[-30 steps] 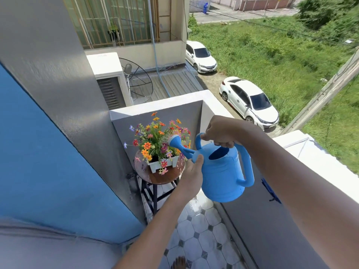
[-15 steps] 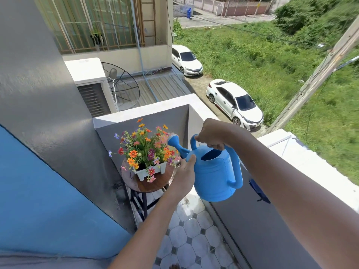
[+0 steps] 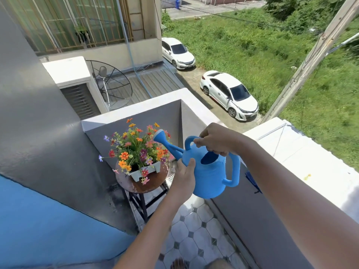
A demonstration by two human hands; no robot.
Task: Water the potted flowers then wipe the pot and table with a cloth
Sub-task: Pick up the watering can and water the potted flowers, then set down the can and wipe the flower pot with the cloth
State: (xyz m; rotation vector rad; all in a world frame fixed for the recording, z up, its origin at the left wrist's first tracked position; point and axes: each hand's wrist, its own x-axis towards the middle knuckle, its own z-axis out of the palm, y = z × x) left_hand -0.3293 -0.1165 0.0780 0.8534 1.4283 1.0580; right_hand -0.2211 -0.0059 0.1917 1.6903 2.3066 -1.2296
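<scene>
Beside the balcony wall [image 3: 136, 121], both hands grip the watering can [image 3: 208, 177] over flowers [image 3: 138, 148].

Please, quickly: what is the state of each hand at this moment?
Left hand: closed against the side of the blue watering can, supporting it.
Right hand: closed on the can's top handle.

— Watering can [image 3: 208, 177]? Plain light blue. Flowers [image 3: 138, 146]: orange, red, pink, purple over green.
— Pot [image 3: 144, 170]: pale whitish. Surface [image 3: 153, 186]: glossy dark brown. Floor [image 3: 196, 233]: white octagons, small dark diamonds.
</scene>
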